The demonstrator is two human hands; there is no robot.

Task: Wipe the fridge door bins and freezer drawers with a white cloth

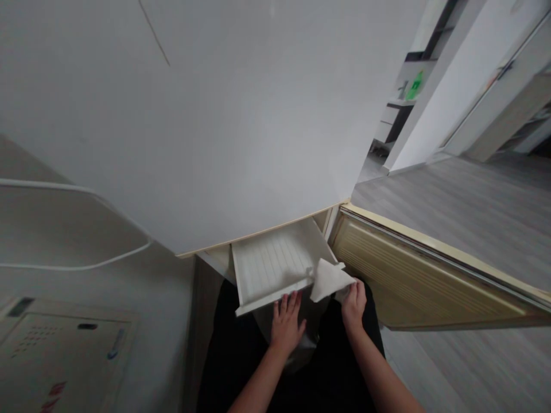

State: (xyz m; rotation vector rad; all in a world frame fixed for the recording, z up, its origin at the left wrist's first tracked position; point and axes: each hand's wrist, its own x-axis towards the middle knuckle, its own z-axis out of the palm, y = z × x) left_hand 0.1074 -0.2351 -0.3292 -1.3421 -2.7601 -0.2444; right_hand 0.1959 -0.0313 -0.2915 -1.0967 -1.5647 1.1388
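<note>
A shallow white drawer (271, 258) with a ribbed bottom is pulled out of a white cabinet that looks like a small freezer or fridge. My left hand (286, 327) lies at the drawer's front edge, fingers stretched out and apart, holding nothing. At the drawer's right front corner, my right hand (353, 304) grips a folded white cloth (330, 280), possibly paper. The cloth covers part of that corner, and I cannot tell whether it presses on it. The fingertips of my right hand are partly hidden behind the cloth.
To the right the yellowish inner door (400, 269) stands swung open. The cabinet's white top (224, 120) fills the upper middle. A white cable (86, 267) hangs by the left wall, above a beige panel (73, 350). Beyond, a green bottle (414, 86) stands near a tap.
</note>
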